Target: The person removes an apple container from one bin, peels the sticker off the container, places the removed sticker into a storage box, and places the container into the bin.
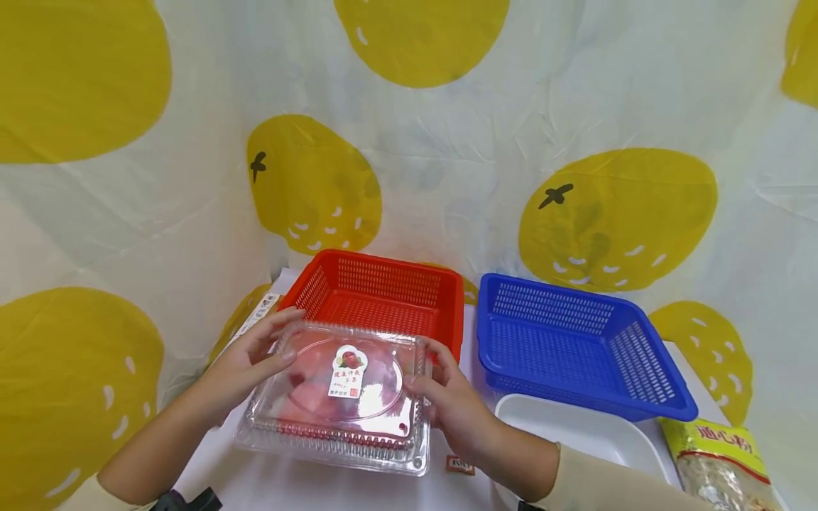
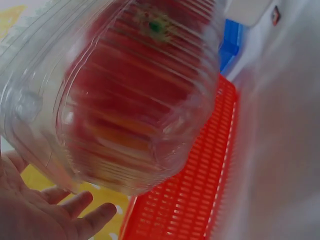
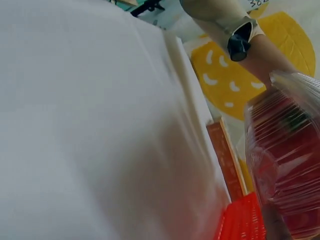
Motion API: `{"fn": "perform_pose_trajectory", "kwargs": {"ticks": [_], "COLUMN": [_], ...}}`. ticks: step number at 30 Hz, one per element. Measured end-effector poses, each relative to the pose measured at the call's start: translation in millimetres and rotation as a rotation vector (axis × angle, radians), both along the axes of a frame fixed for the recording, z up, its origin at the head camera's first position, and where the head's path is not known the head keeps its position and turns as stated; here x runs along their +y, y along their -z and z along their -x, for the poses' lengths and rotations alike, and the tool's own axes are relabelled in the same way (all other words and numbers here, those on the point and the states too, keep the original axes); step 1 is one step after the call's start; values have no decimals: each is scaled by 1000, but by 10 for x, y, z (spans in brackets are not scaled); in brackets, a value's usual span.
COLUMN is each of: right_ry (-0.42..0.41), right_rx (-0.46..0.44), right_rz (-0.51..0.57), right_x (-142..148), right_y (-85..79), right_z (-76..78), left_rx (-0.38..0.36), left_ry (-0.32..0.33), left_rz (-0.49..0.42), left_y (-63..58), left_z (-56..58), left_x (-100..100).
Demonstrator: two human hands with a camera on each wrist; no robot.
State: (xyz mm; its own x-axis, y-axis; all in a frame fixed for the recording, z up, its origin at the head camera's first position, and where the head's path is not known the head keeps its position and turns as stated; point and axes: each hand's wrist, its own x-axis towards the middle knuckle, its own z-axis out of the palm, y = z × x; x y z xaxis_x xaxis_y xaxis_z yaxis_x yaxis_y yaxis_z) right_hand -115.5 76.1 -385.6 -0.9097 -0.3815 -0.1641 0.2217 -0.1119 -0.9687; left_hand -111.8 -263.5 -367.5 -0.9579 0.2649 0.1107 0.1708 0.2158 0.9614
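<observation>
Both hands hold a clear plastic clamshell box (image 1: 377, 419) up over the table, its lid bearing a white label with an apple picture. Red fruit (image 2: 140, 75) shows through the ribbed wall in the left wrist view. My left hand (image 1: 258, 362) grips the left edge, thumb over the lid and fingers along the far corner. At the right edge my right hand (image 1: 456, 404) grips it, with the thumb on the rim and the other fingers partly hidden. Just behind the box stands a red plastic basket (image 1: 383, 312), whose near side the box overlaps in the head view.
A blue basket (image 1: 549, 355) stands to the right of the red one. In front of it is a white basin (image 1: 588, 429), with a yellow-topped bag of pasta (image 1: 722, 461) beside it. A small brown packet (image 1: 460, 465) lies near my right wrist. Fruit-printed cloth (image 1: 447, 156) hangs behind.
</observation>
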Motion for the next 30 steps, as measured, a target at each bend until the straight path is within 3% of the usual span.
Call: {"fn": "perform_pose_trajectory", "kwargs": {"ticks": [4, 8, 21, 25, 30], "right_ry": [9, 26, 53, 55, 53], "right_rx": [-36, -55, -89, -91, -104], "right_rz": [0, -8, 17, 28, 19], "right_x": [-37, -81, -244, -249, -230], "right_y": [53, 151, 609, 700, 750], "right_z": [-73, -122, -211, -246, -262], "left_rx": [40, 32, -52, -59, -29], "left_ry": [29, 44, -49, -48, -28], "left_rz": [-12, -7, 12, 27, 77], "left_y": [53, 173, 674, 771, 853], "left_z": [-45, -79, -48, -67, -12], "left_x": [-58, -100, -141, -137, -113]}}
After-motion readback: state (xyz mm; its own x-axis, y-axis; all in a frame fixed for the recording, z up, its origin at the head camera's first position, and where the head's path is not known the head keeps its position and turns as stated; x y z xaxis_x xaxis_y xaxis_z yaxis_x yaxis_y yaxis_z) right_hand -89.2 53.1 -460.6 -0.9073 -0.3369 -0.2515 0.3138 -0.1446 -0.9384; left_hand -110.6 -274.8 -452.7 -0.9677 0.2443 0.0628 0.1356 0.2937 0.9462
